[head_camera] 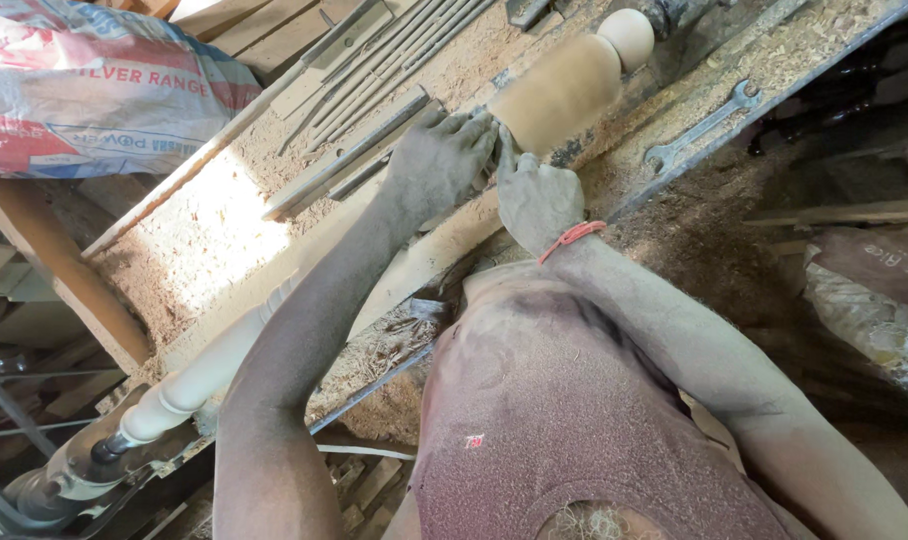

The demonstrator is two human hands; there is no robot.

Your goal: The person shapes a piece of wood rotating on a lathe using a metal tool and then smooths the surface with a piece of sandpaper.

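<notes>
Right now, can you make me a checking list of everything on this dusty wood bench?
Surface: sawdust-covered wooden bench.
Job's things: long pale turned wooden spindle on a lathe, blurred.
Clutter: grey metal spanner; row of long metal chisels.
Hands: left hand and right hand side by side at the spindle; what they grip is hidden.
Cables: nothing seen.
Surroundings: red and white printed sack; wooden planks.

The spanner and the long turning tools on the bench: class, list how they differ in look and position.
The spanner is short with a ring end and an open end; the turning tools are long, straight bars. The spanner lies alone to the right of the wooden workpiece; the turning tools lie bunched on its left, by the left hand. Both are grey metal lying in sawdust.
</notes>
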